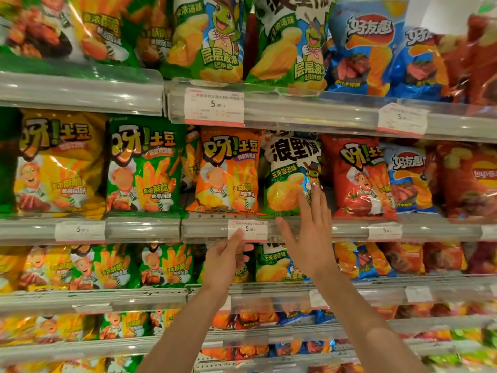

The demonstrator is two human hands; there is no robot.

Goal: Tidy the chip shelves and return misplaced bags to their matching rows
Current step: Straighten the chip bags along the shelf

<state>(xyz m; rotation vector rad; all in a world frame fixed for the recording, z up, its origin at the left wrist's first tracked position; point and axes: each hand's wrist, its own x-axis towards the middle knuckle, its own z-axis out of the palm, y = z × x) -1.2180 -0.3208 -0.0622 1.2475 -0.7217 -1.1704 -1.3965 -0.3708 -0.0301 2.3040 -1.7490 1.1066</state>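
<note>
A white-and-green turtle chip bag (287,173) stands upright on the middle shelf between an orange bag (228,170) and a red bag (360,179). My right hand (309,235) is spread flat with straight fingers, its fingertips touching the lower right of the turtle bag. My left hand (228,254) is lower and to the left, thumb against the white price tag (247,229) on the shelf rail, fingers curled round the top of a bag on the shelf below; that bag is mostly hidden by the hand.
Matching turtle bags (285,44) fill the top shelf, with blue bags (363,49) to their right. Yellow (59,162) and green (142,165) bags line the middle shelf at left. Clear plastic rails (309,111) front every shelf. More bags fill the lower shelves.
</note>
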